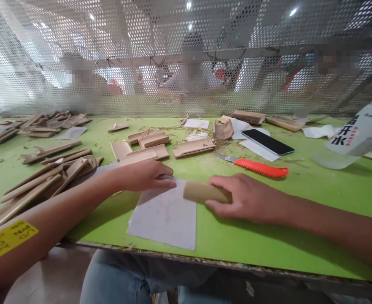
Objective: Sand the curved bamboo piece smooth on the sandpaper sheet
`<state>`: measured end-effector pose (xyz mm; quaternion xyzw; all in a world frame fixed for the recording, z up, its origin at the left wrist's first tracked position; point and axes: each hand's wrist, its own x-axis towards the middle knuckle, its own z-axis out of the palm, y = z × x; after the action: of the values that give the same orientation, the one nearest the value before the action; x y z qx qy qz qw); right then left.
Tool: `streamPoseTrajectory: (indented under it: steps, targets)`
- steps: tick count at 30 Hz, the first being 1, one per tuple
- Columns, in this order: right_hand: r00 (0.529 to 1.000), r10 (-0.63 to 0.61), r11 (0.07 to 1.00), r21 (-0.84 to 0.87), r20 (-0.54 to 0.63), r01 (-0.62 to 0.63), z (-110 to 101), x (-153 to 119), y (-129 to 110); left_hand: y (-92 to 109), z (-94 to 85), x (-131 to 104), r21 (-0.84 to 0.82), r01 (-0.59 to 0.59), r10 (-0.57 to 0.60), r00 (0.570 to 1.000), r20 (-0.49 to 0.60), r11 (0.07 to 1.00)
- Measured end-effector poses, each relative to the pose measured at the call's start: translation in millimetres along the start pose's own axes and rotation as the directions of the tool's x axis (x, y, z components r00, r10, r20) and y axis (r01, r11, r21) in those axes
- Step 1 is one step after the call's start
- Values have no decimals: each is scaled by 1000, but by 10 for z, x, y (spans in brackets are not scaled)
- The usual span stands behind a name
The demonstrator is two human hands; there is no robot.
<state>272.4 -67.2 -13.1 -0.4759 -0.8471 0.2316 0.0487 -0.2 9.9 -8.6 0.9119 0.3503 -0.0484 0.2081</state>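
My right hand (236,196) is wrapped round a short, curved piece of bamboo (195,192), its rounded side up. The free end of this bamboo lies over the right edge of a white sheet of paper (165,215) on the green table. My left hand (149,175) is closed at the sheet's top edge, thumb toward the bamboo. A greyish edge shows between its thumb and fingers, seemingly part of the sheet. Behind my right hand lies a utility knife (262,167) with an orange handle, its blade pointing left.
Cut bamboo pieces (194,147) lie beyond my hands, with a stack of bamboo strips (47,181) at left. A black phone (267,142) rests on paper, near a tilted plastic bottle (347,139). A perforated screen (173,97) borders the green table (300,228); people sit behind it.
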Motion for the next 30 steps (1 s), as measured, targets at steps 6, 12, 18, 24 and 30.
streamPoseTrajectory:
  steps: [6, 12, 18, 24, 30]
  targets:
    - [997, -21, 998, 60, 68, 17, 19, -5, -23, -3, -7, -5, -10, -31, 31, 999, 15, 999]
    - [996, -11, 992, -128, -93, -1, 67, -28, -8, 12, -8, -11, 4, -5, 5, 1000, 2, 1000]
    - [989, -136, 977, -173, -53, 125, 94, -37, 24, -16, 5, 2, 2, -28, 28, 1000, -2, 1000]
    - [988, -141, 974, -186, -64, 127, 88, -20, 24, -13, 7, 5, -8, -32, 32, 999, 2, 999]
    - [981, -139, 964, -245, -134, 103, 117, -12, 86, -19, 10, 10, -3, -23, 23, 1000, -12, 1000]
